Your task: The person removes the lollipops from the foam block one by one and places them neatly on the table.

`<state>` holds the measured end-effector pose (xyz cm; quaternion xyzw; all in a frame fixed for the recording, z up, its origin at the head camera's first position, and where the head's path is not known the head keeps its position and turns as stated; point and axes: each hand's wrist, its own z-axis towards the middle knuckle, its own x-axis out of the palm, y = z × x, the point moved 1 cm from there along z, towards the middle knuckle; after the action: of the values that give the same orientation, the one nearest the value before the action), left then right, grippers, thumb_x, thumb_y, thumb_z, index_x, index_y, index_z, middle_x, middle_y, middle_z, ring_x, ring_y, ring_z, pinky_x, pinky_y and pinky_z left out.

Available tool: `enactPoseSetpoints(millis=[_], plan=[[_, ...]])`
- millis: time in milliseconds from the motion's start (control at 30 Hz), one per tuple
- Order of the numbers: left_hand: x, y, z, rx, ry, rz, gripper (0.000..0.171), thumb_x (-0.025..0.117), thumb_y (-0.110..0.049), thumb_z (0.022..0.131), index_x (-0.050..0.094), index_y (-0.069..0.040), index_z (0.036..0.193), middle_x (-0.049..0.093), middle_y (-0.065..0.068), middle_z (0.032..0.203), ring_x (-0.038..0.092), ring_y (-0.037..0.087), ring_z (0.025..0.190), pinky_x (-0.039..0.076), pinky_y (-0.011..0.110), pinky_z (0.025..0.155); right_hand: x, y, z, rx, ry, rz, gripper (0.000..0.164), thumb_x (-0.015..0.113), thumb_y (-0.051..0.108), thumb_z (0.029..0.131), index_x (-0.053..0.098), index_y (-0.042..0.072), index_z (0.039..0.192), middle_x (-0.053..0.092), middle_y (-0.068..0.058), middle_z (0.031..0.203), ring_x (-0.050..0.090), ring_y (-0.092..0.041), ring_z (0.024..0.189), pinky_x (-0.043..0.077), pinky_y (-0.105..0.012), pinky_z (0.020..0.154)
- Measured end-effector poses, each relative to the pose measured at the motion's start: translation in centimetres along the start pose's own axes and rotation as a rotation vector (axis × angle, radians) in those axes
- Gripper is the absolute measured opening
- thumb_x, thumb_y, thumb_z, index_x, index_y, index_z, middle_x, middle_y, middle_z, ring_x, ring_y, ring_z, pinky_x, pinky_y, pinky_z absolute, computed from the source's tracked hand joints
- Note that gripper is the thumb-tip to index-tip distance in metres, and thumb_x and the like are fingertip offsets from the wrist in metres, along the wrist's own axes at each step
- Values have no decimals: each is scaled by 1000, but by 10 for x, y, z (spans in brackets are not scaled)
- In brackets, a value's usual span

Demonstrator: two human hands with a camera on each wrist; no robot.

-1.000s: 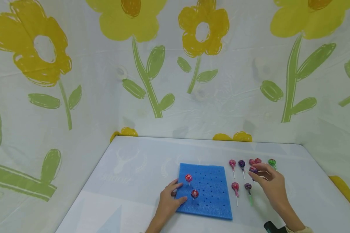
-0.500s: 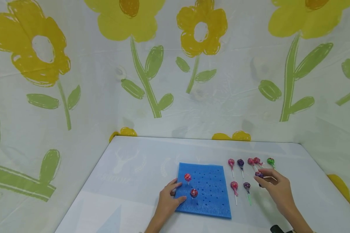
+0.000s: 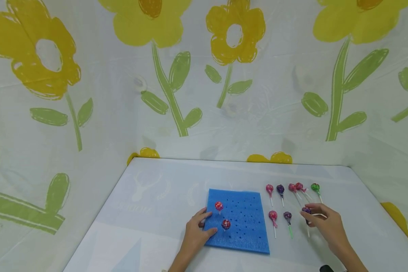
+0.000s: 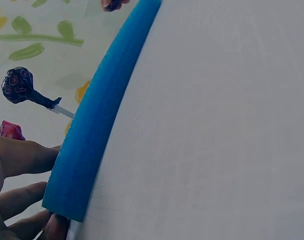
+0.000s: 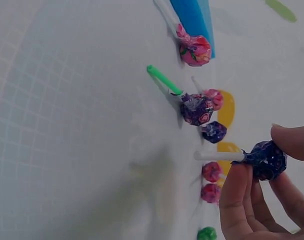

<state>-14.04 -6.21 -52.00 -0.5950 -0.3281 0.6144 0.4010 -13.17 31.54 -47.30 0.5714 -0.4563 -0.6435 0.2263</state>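
My left hand holds the left edge of a blue foam board dotted with small holes; thumb and forefinger lie on its top and other fingers sit against its side. Two lollipops stand upright in the board, a red-and-pink one and a dark red one. To the board's right, my right hand pinches a dark purple lollipop by its wrapped head. Its white stick points down toward the table in the head view.
Several lollipops lie on the white table right of the board: pink ones, dark purple ones, one with a green stick, and a green one. A flower-printed curtain surrounds the table.
My right hand has moved right and toward me with the purple lollipop, whose white stick now shows below the fingers. My left hand stays on the foam board.
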Motion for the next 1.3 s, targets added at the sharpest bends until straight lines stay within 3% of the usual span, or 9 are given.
enactPoseSetpoints(millis=[167,400,833,1067,1300], plan=[[0,-1,0,-10,1,-3,47,79,-12,75,65,-6,119,49,15,138,57,27,100,52,38,83,-1,-7,4,40,41,-21,55,70,33,85,54,-6,120,61,-15,99,60,-17,75,54,-27,61],[-1,-1,0,-1,2,-11,47,79,-13,75,65,-6,119,49,15,137,58,26,98,52,37,81,0,-16,8,64,104,-8,54,71,28,84,55,-9,119,62,-12,96,62,-14,72,55,-25,62],[-1,1,0,-2,10,-17,48,79,-13,75,65,-5,120,49,14,138,57,23,98,52,34,80,11,-28,25,47,92,-173,57,73,36,81,57,-7,115,62,-16,94,58,-17,68,51,-26,56],[-1,-1,-1,1,12,-27,47,79,-12,75,65,-5,119,49,14,138,57,24,97,52,34,80,13,-23,23,25,73,-249,48,76,27,79,59,-8,108,62,-16,86,56,-16,63,48,-28,53],[0,0,-1,-11,9,-11,47,79,-13,75,65,-6,120,49,14,138,57,25,99,53,36,82,11,-20,21,-25,88,-283,45,76,20,79,58,-9,108,63,-20,88,58,-20,70,52,-28,56]])
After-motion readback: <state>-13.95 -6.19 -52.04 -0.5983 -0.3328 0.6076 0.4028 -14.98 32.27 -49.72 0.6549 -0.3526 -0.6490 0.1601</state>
